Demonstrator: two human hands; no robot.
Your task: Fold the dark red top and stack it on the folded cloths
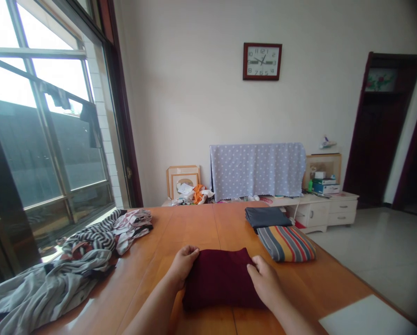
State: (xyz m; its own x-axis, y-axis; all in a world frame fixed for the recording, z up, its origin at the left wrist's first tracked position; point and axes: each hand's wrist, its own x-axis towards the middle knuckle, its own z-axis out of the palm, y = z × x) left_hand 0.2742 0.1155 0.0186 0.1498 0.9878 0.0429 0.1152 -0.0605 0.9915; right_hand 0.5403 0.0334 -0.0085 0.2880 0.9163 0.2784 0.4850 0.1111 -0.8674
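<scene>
In front of me on the wooden table lies a dark maroon garment (222,281), folded into a rough rectangle. My left hand (185,265) pinches its far left corner, thumb on top and fingers partly hidden beneath the cloth. On the other side my right hand (262,277) grips the right edge near the far corner. Beyond my right hand sit a folded striped cloth (285,243) in grey, yellow and red, and a folded dark navy cloth (267,217) just behind it.
Loose clothes are heaped along the left of the wooden table (194,228): a grey garment (51,288) and a black-and-white striped one (102,232). A white sheet (371,316) lies at the near right. Behind stands a low white cabinet (341,209) beside a polka-dot cover (257,170).
</scene>
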